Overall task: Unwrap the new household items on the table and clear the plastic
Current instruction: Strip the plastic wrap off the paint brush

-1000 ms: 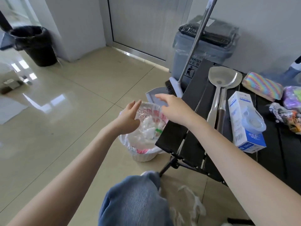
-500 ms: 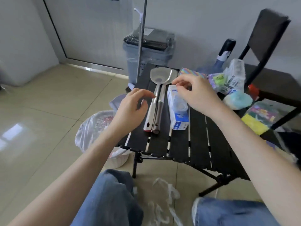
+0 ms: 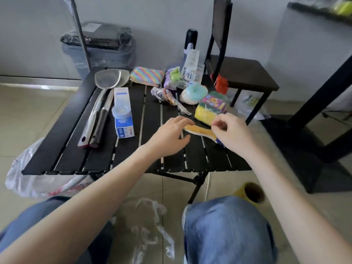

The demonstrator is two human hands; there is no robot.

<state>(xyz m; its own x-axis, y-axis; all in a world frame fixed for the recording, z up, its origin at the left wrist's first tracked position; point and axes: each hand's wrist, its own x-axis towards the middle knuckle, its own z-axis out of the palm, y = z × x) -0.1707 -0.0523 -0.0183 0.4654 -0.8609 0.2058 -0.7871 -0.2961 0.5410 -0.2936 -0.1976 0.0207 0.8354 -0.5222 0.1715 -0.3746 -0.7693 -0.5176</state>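
Black slatted table [image 3: 125,149], cluttered with packaged household items.

Both hands work a flat orange-and-white packet [image 3: 200,131] lying on the slats near the front right of the table, just in front of the wrapped yellow sponge pack [image 3: 211,107]. Left hand [image 3: 169,134]: fingers curved and slightly spread, tips touching the packet's left end. Right hand [image 3: 232,134]: thumb and fingertips pinching its right end. Loose clear plastic [image 3: 150,225] lies on the floor between the knees.

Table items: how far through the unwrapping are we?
Done: loose plastic lies on the floor and a bag by the table holds waste. In hand: the left hand and right hand are on a flat orange packet. Left: the sponge pack, the rainbow cloth and others still look wrapped.
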